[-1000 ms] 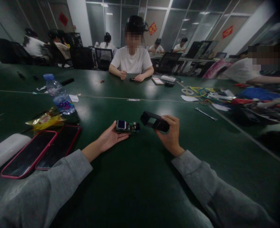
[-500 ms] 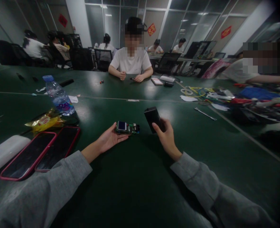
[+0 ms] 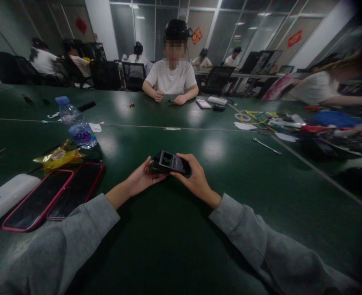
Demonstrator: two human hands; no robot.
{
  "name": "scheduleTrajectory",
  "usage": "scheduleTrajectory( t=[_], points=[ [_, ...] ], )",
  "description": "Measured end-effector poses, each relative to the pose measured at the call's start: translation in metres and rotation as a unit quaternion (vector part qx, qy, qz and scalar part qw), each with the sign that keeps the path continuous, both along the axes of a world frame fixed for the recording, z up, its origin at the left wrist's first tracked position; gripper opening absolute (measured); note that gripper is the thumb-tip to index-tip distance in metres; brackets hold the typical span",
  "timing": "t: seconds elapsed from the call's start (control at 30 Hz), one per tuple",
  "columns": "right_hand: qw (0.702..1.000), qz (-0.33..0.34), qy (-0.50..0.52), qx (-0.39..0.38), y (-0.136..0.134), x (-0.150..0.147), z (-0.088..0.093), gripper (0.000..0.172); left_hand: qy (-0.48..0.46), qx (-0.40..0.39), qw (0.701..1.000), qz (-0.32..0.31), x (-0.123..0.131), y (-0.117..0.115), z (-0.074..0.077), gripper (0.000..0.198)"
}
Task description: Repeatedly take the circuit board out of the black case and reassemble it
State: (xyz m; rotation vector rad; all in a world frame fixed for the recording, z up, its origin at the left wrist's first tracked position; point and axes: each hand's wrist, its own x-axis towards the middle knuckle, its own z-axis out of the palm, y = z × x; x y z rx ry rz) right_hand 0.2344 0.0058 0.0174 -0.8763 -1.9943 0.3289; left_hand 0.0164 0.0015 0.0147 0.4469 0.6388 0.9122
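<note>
Most of the circuit board [image 3: 167,159] is hidden inside the black casing [image 3: 182,163], and the green specks in its window are too small to tell apart. The casing covers some fingers [image 3: 160,178] of the left hand [image 3: 138,178] and of the right hand [image 3: 197,180]. The bottom edge cuts off the 2 gray sleeves [image 3: 64,246]; the left edge crops the white device [image 3: 12,196]. Lettering on the yellow wrapper [image 3: 58,157] is too blurred to read. Rightward, a co-worker [image 3: 313,88] and the cluttered pile [image 3: 337,121] are smeared. Across the tabletop [image 3: 175,229], the red-and-black bits [image 3: 132,105] are too small to identify.
</note>
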Motion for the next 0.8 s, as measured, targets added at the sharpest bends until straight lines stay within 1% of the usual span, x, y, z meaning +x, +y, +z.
scheduleTrajectory(
  t=[0.17, 0.27, 0.37, 0.47, 0.53, 0.67, 0.8],
  points=[
    [0.998, 0.018, -0.053, 0.006, 0.007, 0.002, -0.005, 0.052, -0.008, 0.012, 1.000, -0.009, 0.000, 0.002, -0.005, 0.047],
    [0.995, 0.044, -0.092, -0.015, 0.010, 0.000, -0.008, 0.050, 0.004, 0.029, 1.000, -0.010, 0.000, 0.000, -0.004, 0.053],
    [0.992, 0.058, -0.106, -0.036, 0.013, -0.001, -0.009, 0.047, 0.019, 0.053, 0.998, -0.009, 0.001, -0.003, -0.001, 0.061],
    [0.992, 0.054, -0.104, -0.051, 0.013, -0.002, -0.008, 0.047, 0.039, 0.084, 0.996, -0.005, 0.002, -0.006, 0.001, 0.053],
    [0.992, 0.059, -0.096, -0.060, 0.012, -0.001, -0.007, 0.048, 0.050, 0.092, 0.995, -0.003, 0.003, -0.007, 0.002, 0.051],
    [0.989, 0.088, -0.055, -0.103, 0.006, -0.001, -0.002, 0.057, 0.053, 0.065, 0.996, 0.004, 0.002, -0.006, 0.001, 0.046],
    [0.978, 0.112, -0.005, -0.177, 0.003, 0.000, 0.000, 0.057, 0.046, 0.052, 0.998, 0.006, 0.001, -0.004, -0.002, 0.046]
  ],
)
